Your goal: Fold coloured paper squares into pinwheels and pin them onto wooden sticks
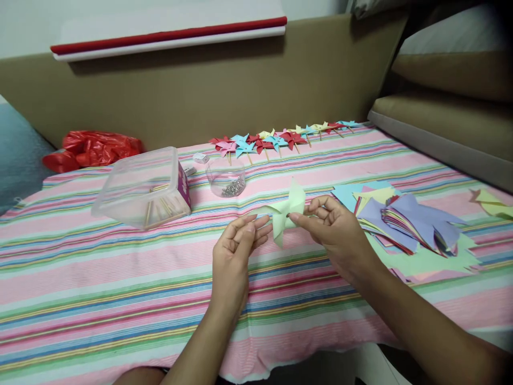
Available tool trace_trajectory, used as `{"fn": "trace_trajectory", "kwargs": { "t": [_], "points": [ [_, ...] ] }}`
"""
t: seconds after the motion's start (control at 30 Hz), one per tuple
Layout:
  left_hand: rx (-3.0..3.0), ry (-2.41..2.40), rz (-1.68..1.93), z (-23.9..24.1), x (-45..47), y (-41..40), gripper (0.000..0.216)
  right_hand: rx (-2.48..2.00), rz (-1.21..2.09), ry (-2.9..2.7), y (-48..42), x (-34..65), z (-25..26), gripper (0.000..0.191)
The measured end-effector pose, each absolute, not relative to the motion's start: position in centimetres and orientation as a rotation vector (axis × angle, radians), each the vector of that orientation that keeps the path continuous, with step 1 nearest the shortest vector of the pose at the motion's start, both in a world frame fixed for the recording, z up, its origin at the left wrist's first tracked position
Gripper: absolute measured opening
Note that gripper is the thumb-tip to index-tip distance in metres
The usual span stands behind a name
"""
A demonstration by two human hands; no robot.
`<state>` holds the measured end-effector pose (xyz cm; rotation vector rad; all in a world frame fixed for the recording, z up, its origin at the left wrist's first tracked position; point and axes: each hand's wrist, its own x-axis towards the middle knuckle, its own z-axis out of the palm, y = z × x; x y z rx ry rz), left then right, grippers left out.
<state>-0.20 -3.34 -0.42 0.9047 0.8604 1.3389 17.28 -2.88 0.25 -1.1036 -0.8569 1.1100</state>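
A pale green paper pinwheel (297,197) is held up over the striped cloth, its folded blades spread around a small dark point at the centre. My right hand (339,232) is closed on its right side, with the thumb pressed near the centre and the fingers curled behind. At the left blade, my left hand (236,248) is closed, thumb against fingers, with the fingertips at the paper. No stick shows on this pinwheel. Beyond my hands stands a clear round tub (214,179) with small metal pins (234,187) in it.
A clear plastic box (132,176) lies at the left with wooden sticks inside. Finished pinwheels (264,143) line the back. Stacked coloured paper cutouts (420,219) lie right, beyond them a yellow paper piece (495,204). A red plastic bag (102,148) sits back left; cushions (449,128) are piled right.
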Motion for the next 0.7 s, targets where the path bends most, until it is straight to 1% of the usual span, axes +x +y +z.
{"fn": "trace_trajectory", "kwargs": {
  "t": [0.17,0.27,0.47,0.57,0.7],
  "points": [
    [0.754,0.814,1.346,0.0,-0.2,-3.2,0.02,-1.038,1.359,-0.706,-2.7,17.8,0.7,0.045],
    [0.706,0.807,1.343,0.3,-0.3,-3.1,0.019,-0.998,1.44,-0.71,-2.6,18.1,0.8,0.037],
    [0.708,0.783,1.32,0.6,-0.6,-3.5,0.014,-0.968,1.502,-0.667,-2.5,18.3,0.7,0.018],
    [0.715,0.78,1.32,0.9,-0.5,-3.7,0.013,-0.952,1.517,-0.652,-2.5,18.5,0.4,0.015],
    [0.728,0.787,1.31,1.2,-0.4,-3.9,0.012,-0.955,1.515,-0.658,-2.4,18.6,0.0,0.016]
  ]
}}
